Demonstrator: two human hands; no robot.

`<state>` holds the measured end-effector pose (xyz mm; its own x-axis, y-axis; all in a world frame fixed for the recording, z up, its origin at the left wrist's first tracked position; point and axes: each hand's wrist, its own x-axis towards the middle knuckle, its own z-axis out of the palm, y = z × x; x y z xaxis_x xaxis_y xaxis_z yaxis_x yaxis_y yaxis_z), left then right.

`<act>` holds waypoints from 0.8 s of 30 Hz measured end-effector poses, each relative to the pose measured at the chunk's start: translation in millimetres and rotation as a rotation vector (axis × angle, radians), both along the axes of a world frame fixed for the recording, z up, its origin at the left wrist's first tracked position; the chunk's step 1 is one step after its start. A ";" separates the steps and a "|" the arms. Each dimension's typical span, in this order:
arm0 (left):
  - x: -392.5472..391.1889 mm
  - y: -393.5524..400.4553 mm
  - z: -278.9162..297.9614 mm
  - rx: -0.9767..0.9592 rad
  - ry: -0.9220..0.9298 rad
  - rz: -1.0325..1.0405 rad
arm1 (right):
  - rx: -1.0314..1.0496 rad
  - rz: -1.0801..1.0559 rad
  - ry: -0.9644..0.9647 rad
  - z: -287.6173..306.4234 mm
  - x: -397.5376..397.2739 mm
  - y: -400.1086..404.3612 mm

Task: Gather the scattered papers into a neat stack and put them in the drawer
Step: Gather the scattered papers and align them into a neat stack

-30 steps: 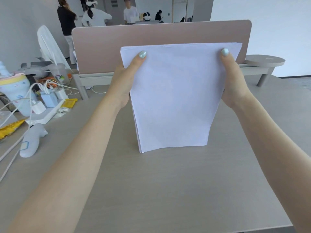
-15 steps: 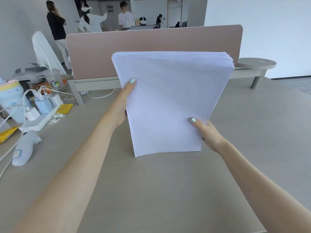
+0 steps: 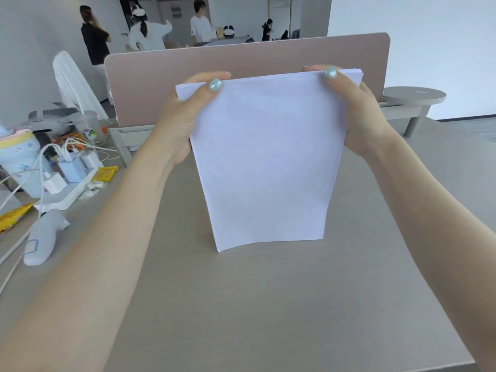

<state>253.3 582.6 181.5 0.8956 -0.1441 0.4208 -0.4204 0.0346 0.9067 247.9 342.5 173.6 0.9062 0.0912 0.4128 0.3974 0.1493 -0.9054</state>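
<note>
both hands hold 1 stack of papers [image 3: 265, 162] upright between them, its bottom edge resting on the desk [image 3: 268, 304]. left hand [image 3: 182, 122] grips the stack's upper left corner, thumb on the near face and fingers curled over the top edge. right hand [image 3: 354, 108] pinches the upper right corner the same way. beyond the hands stands a pink divider panel [image 3: 161, 84]. off to the left of the left forearm lie a power strip [image 3: 69, 191] with white chargers, a yellow packet [image 3: 107, 174] and a pale handheld device [image 3: 43, 240].
</note>
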 end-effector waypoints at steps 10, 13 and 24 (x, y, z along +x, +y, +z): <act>5.5 0.9 -2.7 -0.045 0.045 0.024 | -0.013 0.004 0.005 -3.8 0.5 -2.4; 7.4 1.9 -2.4 -0.047 0.025 0.043 | -0.027 -0.021 -0.001 -3.9 0.3 -2.7; 19.9 3.2 -61.9 -0.080 0.263 -0.013 | -0.169 0.093 0.410 -139.5 3.9 -9.8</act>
<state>273.2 585.8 119.6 0.9739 -0.1318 0.1847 -0.1702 0.1144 0.9788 251.8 332.7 34.1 0.9765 0.2155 -0.0063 -0.0074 0.0042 -1.0000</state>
